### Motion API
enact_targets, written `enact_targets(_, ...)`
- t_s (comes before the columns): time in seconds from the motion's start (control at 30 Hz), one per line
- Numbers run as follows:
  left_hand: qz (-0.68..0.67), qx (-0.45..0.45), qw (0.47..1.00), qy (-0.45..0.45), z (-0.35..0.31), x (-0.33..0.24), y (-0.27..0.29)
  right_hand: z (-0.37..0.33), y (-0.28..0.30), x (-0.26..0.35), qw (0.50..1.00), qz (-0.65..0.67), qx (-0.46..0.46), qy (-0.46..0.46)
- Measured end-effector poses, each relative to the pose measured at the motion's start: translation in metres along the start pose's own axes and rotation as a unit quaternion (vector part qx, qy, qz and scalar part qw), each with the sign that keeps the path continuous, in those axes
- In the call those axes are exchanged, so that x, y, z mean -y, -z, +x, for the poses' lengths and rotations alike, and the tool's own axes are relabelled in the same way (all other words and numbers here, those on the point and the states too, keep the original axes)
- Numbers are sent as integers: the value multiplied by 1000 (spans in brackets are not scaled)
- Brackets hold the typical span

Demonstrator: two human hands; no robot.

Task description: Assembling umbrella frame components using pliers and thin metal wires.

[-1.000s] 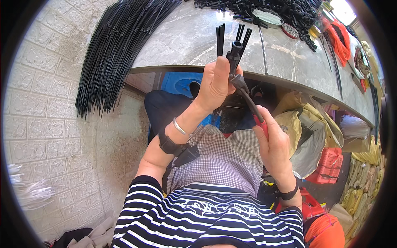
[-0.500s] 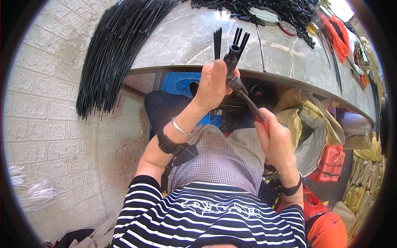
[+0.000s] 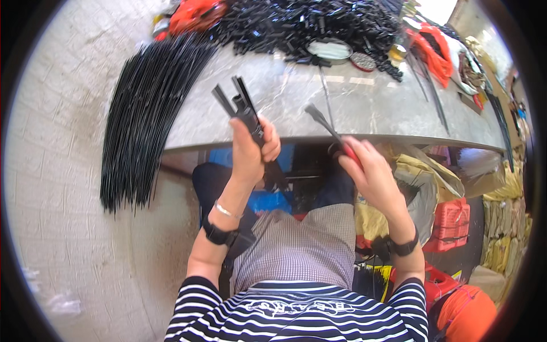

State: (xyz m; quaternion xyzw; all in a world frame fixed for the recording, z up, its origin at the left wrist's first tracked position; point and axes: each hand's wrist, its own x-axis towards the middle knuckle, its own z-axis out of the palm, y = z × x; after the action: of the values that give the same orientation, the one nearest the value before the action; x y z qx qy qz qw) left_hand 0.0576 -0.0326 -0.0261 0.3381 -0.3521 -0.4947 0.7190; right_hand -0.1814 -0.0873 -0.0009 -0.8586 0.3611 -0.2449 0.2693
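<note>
while the grey stone tabletop (image 3: 376, 108) lies just ahead, a small bunch of flat black plastic strips (image 3: 239, 105) is held upright above its near edge in the left hand (image 3: 253, 151). the strips are judged light and fairly stiff, springy rather than brittle, and smooth enough to slide against one another, so they are best taken low on the bunch, where they lie packed together, and not at the splayed upper ends. the left grip is closed tight around that lower part, thumb across the front. a slim red-handled tool with a dark metal tip (image 3: 330, 128) is held in the right hand (image 3: 370, 174), whose grip is wrapped shut around the handle, the tip pointing up and left, apart from the strips. a long sheaf of thin black rods (image 3: 148, 114) hangs over the tabletop's left end, and a heap of small black plastic pieces (image 3: 307, 25) is spread along the far side.
</note>
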Motion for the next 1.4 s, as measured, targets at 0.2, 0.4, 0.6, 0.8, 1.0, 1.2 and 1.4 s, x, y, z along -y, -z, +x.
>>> enact_targets(0.2,-43,6,998,51,4,-6,-3,72,-2,-51,975,-216,-42,-1)
enact_targets(0.4,-31,28,999,31,11,-2,-5,166,41,-138,985,-142,-96,37)
enact_targets(0.6,-41,79,992,91,13,20,2,231,48,-184,971,-216,-86,-54)
enact_targets(0.8,-2,67,992,111,15,23,3,233,48,-193,956,-252,-143,-42)
enact_targets(1.0,13,60,993,101,14,31,3,233,59,-196,953,168,-143,-209)
enact_targets(1.2,14,56,995,82,11,32,-2,228,71,-199,859,413,-153,-261)
enact_targets(1.4,-4,53,994,91,6,31,0,229,74,-208,844,445,-111,-278)
